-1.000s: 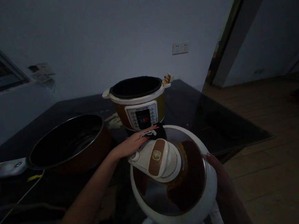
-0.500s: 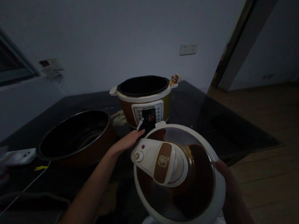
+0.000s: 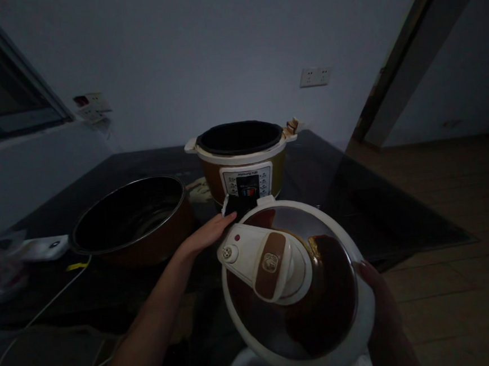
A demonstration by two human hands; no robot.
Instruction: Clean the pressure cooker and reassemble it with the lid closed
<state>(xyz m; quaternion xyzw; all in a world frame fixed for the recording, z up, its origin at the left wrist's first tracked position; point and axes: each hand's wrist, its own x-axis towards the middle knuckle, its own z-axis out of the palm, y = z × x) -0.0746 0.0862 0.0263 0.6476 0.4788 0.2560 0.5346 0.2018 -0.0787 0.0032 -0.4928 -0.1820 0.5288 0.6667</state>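
The round pressure cooker lid [image 3: 298, 325], with a white rim, shiny brown-and-silver top and brown-capped knob, is tilted toward me in the foreground. My right hand [image 3: 373, 285] grips its right rim; most of the fingers are hidden behind it. My left hand [image 3: 214, 230] is at the lid's upper left edge, closed on a dark, cloth-like piece [image 3: 238, 206] with a white edge. Whether that piece touches the lid I cannot tell. Behind the lid stands the electric pressure cooker [image 3: 212, 174], uncovered, with a dark inside and a front control panel.
A wide brown pot [image 3: 172, 228] with a dark inside stands left on the black table [image 3: 346, 180]. Beside it are a white power strip [image 3: 48, 247], a yellow tag [image 3: 76, 266], a white cord [image 3: 62, 287] and a plastic bag [image 3: 1, 270]. Wall sockets [image 3: 316, 76] are behind.
The whole view has shifted slightly, so everything sits a little further right. Both hands keep their hold, and the lid keeps nearly the same tilt.
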